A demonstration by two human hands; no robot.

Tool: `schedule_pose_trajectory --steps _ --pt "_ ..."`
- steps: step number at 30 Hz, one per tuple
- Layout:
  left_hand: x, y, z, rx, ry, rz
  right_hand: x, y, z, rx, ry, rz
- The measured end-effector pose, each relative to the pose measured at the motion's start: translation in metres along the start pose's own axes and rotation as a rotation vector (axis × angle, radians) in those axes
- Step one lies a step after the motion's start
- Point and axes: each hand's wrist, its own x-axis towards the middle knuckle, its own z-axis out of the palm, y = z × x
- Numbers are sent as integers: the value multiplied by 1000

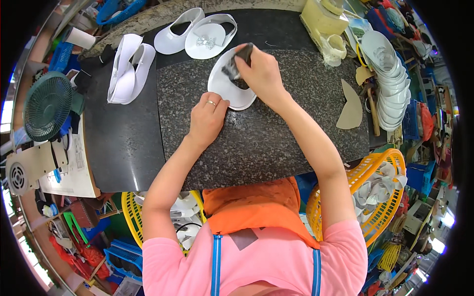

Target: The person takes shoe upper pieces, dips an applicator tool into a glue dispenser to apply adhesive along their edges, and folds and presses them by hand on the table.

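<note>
A white shoe upper (220,89), curved around an opening, lies on the speckled stone slab (276,133) in front of me. My left hand (209,116), with a ring on one finger, is closed at the near left edge of the upper, fingertips pressing it down. Over the upper's right side, my right hand (260,71) is closed around a dark block-like tool (245,52). Motion blurs that tool, and its exact kind cannot be made out. My right hand partly covers the upper's right side.
Finished-looking white uppers (210,39) lie beyond the slab, with another pair (131,74) at left. To the right are a stack of white uppers (392,84), a grey-beige template (349,107) and a wooden handle (374,112). Yellow baskets (356,190) flank my lap; a green fan (48,106) stands left.
</note>
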Motion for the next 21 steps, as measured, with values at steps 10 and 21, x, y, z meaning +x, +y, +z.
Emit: schedule_pose_trajectory --steps 10,21 --pt "-1 -3 -4 17 -38 29 11 -14 -21 170 -424 95" --pt "-3 1 -4 10 -43 11 30 -14 -54 -143 -843 -270"
